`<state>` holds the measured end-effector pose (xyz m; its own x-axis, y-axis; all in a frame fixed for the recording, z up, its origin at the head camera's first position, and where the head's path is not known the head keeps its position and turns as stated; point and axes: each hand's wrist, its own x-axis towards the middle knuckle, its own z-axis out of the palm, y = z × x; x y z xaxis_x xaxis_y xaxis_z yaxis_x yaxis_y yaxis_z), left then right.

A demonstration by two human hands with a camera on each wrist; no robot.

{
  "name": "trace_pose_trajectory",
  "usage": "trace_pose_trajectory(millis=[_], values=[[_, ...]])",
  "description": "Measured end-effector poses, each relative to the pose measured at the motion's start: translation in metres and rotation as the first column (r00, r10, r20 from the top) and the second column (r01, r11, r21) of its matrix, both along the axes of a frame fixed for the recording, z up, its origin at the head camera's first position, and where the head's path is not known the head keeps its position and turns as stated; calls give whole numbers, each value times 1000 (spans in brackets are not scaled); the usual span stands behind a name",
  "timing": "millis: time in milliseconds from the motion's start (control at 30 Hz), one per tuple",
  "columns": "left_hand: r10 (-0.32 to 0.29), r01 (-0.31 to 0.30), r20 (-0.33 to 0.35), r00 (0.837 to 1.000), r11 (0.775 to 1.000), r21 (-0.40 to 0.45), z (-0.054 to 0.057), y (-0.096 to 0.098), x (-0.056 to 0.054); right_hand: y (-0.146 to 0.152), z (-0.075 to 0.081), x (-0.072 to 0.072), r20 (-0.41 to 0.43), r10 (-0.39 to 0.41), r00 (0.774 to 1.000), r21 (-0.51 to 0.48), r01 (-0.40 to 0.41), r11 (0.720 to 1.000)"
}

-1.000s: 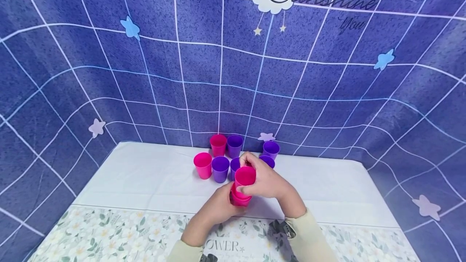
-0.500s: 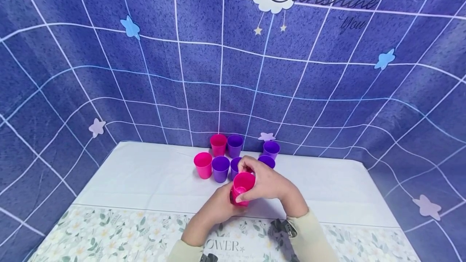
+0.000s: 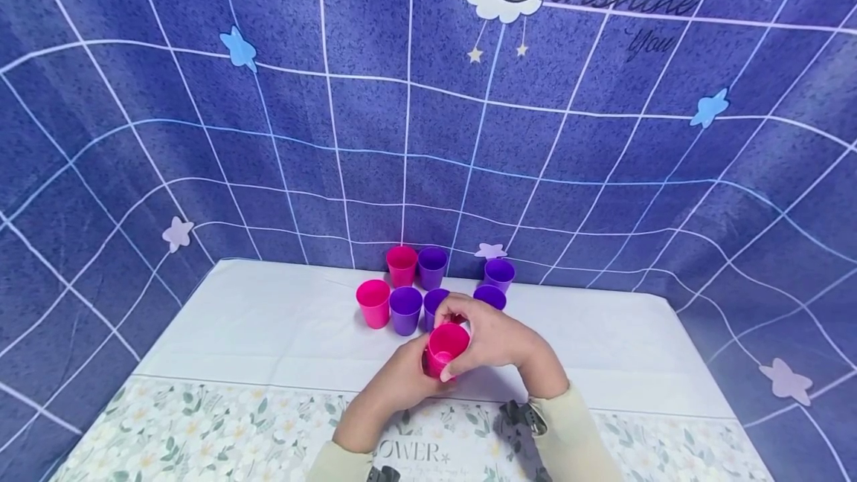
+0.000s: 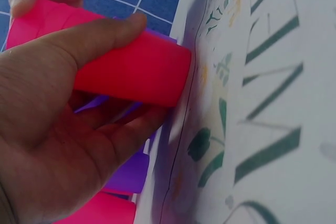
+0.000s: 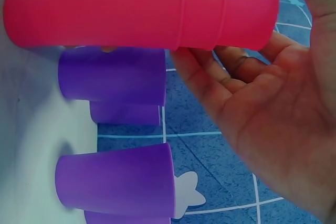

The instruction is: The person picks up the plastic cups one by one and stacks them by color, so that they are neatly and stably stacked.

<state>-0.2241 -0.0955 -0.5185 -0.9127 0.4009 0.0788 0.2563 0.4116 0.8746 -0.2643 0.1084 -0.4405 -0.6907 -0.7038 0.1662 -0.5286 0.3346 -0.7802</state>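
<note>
Both hands are on a stack of nested pink cups [image 3: 447, 352] near the front of the white part of the table. My left hand [image 3: 402, 376] grips the lower part, its thumb across the side in the left wrist view, where the stack [image 4: 136, 69] stands with its base close to the cloth. My right hand [image 3: 498, 337] holds the top cup around its rim, thumb in front and fingers behind. Two rim lines show on the stack [image 5: 105, 11] in the right wrist view, so the cups sit deep in one another. The open mouth faces up.
Behind the hands stand pink cups [image 3: 402, 268] [image 3: 373, 305] and purple cups [image 3: 432, 269] [image 3: 405, 312] in two rows. A purple cup [image 3: 433, 309] is partly hidden by the right hand. More purple cups [image 3: 498, 274] [image 3: 491, 297] stand farther right, near the blue curtain [image 3: 428, 132].
The right hand has lowered the top pink cup into the pink cups held by the left hand. The left hand and the standing cups have stayed in place.
</note>
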Motion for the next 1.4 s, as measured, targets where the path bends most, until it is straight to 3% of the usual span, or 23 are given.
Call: trace_pose_trajectory(millis=[167,767,1000,1200,1400], values=[[0,0,-22,1000,1000,2,1,-1,-2,0,1,0,6,4,1000,41,-5,999],[-2,2,-19,1000,1000,1,0,0,1,-1,0,2,4,8,1000,34,-8,999],[6,-6,-32,999,1000,-14,1,-1,1,-9,0,4,-38,-131,991,-58,129,990],[30,-30,-16,999,999,-16,4,-3,3,-26,0,9,24,-234,972,-204,234,951],[29,-31,-53,998,999,-37,4,-2,5,-40,3,6,-26,-287,957,-175,279,944]])
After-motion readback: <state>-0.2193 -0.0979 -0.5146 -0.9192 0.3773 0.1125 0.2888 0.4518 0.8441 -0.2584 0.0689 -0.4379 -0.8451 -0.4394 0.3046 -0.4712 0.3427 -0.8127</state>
